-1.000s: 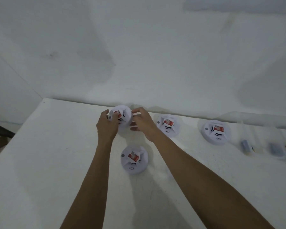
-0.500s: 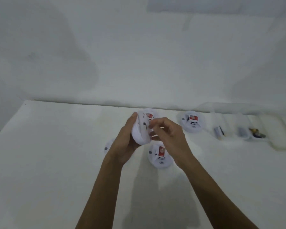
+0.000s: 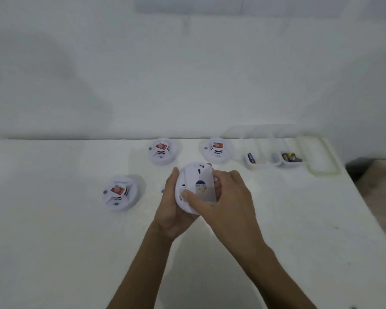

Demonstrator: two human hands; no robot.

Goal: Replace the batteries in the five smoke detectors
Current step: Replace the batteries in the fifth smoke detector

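Held detector: white round smoke detector lifted off the table, back side turned toward the camera, between both hands at scene centre.
Left hand: left hand cups the detector from the left and below, fingers curled round its rim, thumb up along the left edge.
Right hand: right hand lies over the detector's right side, thumb and fingers curled onto its back face; a pale flat panel sits under the fingers, too blurred to tell what it is.
Detector, near left: smoke detector face up on the table, red label on top, left of the hands and apart from them.
Detector, far centre: smoke detector face up by the wall edge.
Detector, far right of centre: smoke detector face up, beside the far centre one.
Trays: clear plastic tray holding a blue battery; next tray to its right holds several batteries, blurred.
Surface: white table against a white wall.
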